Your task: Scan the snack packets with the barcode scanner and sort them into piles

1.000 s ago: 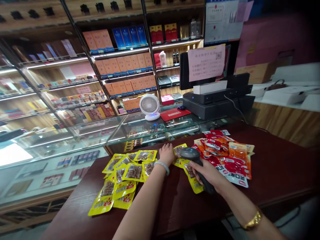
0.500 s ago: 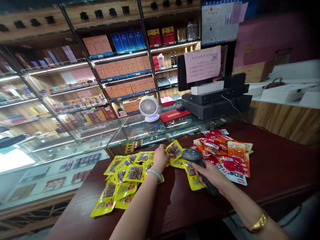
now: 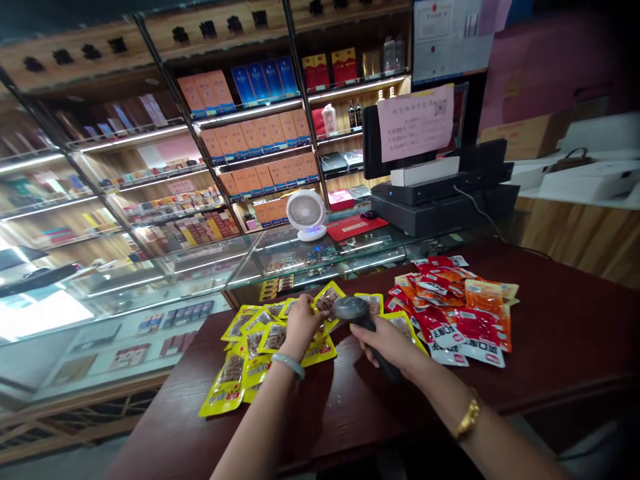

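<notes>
the yellow packet [image 3: 330, 293] has bright yellow edges and a see-through middle with brown food inside. it is up by the far edge of the dark red-brown worktop [image 3: 330, 427], tipped a bit, with one corner pointing up. the left hand [image 3: 303, 327] has it by its low left side, with the fingers pinched close together on it. the left arm comes up from the near edge, with a pale bracelet [image 3: 289, 365] on the wrist, and the back of the hand is on top. the scanner [image 3: 351, 307] is dark gray, with a round head and a long handle. the right hand [image 3: 387, 343] has its fingers curled all the way around that handle, and the head points left at the packet. i cannot tell if they touch. the right arm leans in from the near right, with a gold bracelet [image 3: 469, 418]. a heap of yellow packets [image 3: 233, 370] lies along the left edge, and red and orange packets [image 3: 473, 323] lie in a pile to the right, near the far edge.
</notes>
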A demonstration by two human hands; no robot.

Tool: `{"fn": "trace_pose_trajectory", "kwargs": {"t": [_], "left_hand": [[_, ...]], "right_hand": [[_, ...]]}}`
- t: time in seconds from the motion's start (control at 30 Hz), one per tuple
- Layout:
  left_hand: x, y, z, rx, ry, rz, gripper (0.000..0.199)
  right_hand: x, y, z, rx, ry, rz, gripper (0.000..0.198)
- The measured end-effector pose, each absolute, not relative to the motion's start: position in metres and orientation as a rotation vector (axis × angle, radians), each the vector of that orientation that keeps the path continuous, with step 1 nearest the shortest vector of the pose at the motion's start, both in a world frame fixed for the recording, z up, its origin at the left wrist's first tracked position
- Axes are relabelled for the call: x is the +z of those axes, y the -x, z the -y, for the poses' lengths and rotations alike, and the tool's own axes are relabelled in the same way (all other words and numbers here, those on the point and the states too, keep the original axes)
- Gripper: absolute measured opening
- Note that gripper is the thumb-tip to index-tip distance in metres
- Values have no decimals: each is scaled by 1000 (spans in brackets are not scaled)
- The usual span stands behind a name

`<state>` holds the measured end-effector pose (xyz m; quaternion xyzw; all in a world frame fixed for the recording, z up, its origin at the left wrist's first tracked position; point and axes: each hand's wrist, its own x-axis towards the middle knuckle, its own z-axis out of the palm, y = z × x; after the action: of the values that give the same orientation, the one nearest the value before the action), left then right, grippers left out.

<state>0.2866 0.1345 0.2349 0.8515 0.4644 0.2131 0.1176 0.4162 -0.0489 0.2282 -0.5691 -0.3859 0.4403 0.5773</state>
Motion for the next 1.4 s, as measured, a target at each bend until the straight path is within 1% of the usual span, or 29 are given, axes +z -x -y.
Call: {"fn": "trace_pose_trajectory", "kwargs": {"t": [0.13,0.23,0.33,0.43,0.53,0.67,0.73,0.83,0.9,0.93,1.03,1.1,1.2,1.4], "left_hand": [[241,-258,-149,556,-2452,-1533,37],[253,-239,-156,494,-2511,-1725,44],[261,-238,-153,569,-2622,-1886,49],[256,-261,-138,617,-2729,-1744,42],[242,-299,-115,483,-2810,-1501,29],[222,-348,-90,323,-2851,-1336,26],[215,-365,-83,270,-2846,-1302,29],[208,-379,-80,259,-2820,-1305,45],[206,-381,-81,262,-2770,-1323,52],[206,-381,-82,256,-2732,-1334,52],[208,-376,-87,259,-2597,-1340,44],[210,-369,-92,327,-2508,-1338,39],[211,-358,-96,443,-2439,-1330,36],[214,-335,-95,505,-2400,-1360,33]], "right_hand": [[234,-387,20,1088,1267,936,30],[236,-376,13,1122,1228,948,29],[234,-376,17,1133,1222,937,31],[229,-386,27,1115,1247,910,32],[223,-403,40,1081,1290,863,34],[218,-428,60,994,1349,769,36],[217,-440,69,965,1362,730,38],[217,-453,80,946,1363,670,39],[217,-459,85,936,1363,632,37],[218,-461,88,931,1364,617,37],[220,-463,92,927,1368,593,35],[223,-462,94,928,1365,588,35],[227,-459,93,928,1349,602,34],[227,-452,82,924,1315,657,38]]}}
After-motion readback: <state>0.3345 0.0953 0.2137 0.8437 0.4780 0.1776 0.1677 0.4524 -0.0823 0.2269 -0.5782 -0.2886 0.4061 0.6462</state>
